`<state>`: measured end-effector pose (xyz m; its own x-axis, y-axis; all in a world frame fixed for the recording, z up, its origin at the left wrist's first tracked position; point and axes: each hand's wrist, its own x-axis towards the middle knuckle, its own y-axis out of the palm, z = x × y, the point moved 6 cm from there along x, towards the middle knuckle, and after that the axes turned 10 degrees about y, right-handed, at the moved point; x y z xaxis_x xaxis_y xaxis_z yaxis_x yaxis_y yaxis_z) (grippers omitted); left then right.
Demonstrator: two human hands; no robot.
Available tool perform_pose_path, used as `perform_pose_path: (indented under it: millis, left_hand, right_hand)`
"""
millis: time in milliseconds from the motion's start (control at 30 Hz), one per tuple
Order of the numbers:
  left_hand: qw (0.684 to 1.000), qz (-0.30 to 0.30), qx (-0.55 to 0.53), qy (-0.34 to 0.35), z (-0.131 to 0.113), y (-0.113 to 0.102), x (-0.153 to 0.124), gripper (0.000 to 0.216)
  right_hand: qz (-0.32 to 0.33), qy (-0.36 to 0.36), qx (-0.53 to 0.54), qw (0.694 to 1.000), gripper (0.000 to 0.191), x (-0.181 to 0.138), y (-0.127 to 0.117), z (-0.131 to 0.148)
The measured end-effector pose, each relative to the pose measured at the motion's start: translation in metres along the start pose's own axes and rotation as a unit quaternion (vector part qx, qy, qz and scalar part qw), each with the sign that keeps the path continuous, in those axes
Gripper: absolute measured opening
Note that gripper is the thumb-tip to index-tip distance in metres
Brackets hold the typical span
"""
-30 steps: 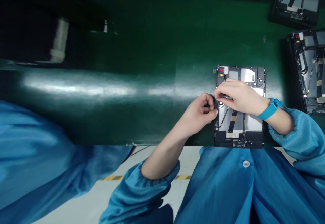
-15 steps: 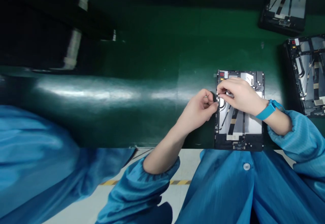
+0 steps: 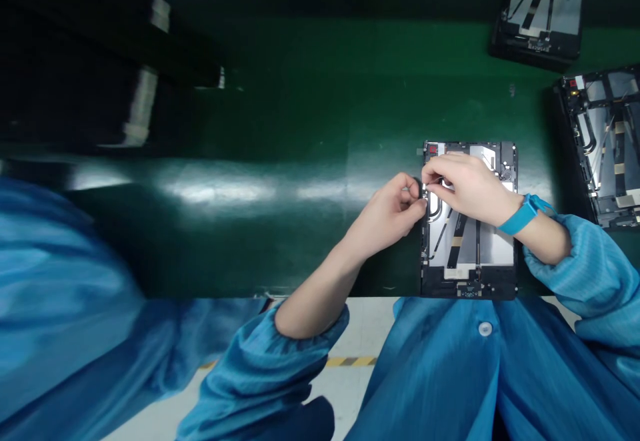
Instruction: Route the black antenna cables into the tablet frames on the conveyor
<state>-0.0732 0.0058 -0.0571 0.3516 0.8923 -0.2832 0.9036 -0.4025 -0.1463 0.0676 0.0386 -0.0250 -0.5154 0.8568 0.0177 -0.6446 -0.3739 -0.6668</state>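
Note:
An opened tablet (image 3: 495, 281) lies at the table's front edge, its inside facing up with bright metal plates, dark ribbon cables and small boards. My right hand (image 3: 467, 184) reaches over its upper part. Thumb and forefinger are pinched together at the tablet's left edge, on something too small to make out. Close by, my left hand (image 3: 387, 217) has its fingers curled and its thumb tip against that same edge, gripping the tablet's side. Part of the inside is hidden beneath my right hand.
More opened tablets lie to the right: one (image 3: 607, 154) by the right border and a stack (image 3: 543, 17) farther back. The green table (image 3: 300, 114) carries dark objects with pale strips (image 3: 143, 104) at far left. A co-worker's blue sleeve (image 3: 60, 307) is near left.
The view has shifted slightly, so the tablets at the right appear farther left. Both hands keep nearly the same pose at the tablet's left edge. The co-worker's blue clothing has moved left.

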Motion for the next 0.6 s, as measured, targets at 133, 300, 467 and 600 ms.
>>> perform_pose_path:
  millis: [133, 300, 467, 600]
  left_hand:
    - [1.000, 0.006, 0.003, 0.003, 0.0012, -0.0012, 0.0009, 0.024]
    - [1.000, 0.017, -0.006, 0.003, 0.0029, -0.0020, 0.0036, 0.025]
    - [0.999, 0.040, -0.033, 0.008, 0.0014, -0.0002, 0.0051, 0.025]
    - [0.998, 0.043, -0.036, 0.014, 0.0008, -0.0002, 0.0050, 0.025]
  right_hand:
    - [-0.006, -0.005, 0.006, 1.000, 0.016, -0.0003, -0.0004, 0.0007]
    - [-0.004, -0.006, 0.009, 1.000, 0.017, 0.0001, -0.0004, 0.0015]
    - [0.000, -0.003, 0.006, 1.000, 0.017, 0.0002, -0.0009, 0.0016]
    - [-0.001, -0.002, 0.006, 1.000, 0.017, 0.0004, -0.0009, 0.0013]
